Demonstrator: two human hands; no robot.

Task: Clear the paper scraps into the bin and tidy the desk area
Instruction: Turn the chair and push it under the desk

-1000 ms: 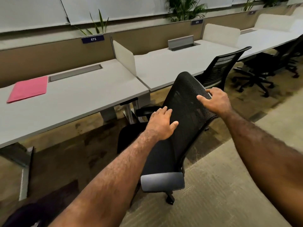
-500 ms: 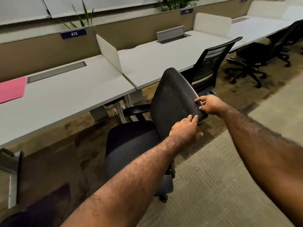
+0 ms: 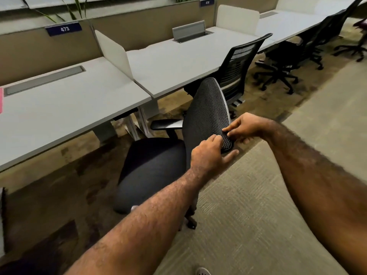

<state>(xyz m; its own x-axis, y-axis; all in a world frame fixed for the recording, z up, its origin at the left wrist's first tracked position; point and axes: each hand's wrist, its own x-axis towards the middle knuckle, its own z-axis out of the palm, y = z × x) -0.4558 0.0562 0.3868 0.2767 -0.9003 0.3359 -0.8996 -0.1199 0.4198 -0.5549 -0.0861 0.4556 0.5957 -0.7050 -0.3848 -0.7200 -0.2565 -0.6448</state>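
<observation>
Both my hands clamp the chair's backrest: left hand (image 3: 208, 153) and right hand (image 3: 245, 128) grip its near top corner. The chair (image 3: 206, 116) stands just off the tabletop (image 3: 65, 110), seat facing it, backrest's long axis tilted.

desk (image 3: 65, 108): pink folder (image 3: 1, 100) (at left edge) | carpet (image 3: 248, 215): chair (image 3: 151, 171)

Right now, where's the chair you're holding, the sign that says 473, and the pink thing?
chair (image 3: 208, 108): head view, mesh backrest.
473 sign (image 3: 64, 28): head view, middle of the plate.
pink thing (image 3: 1, 100): head view, edge showing at left.
</observation>
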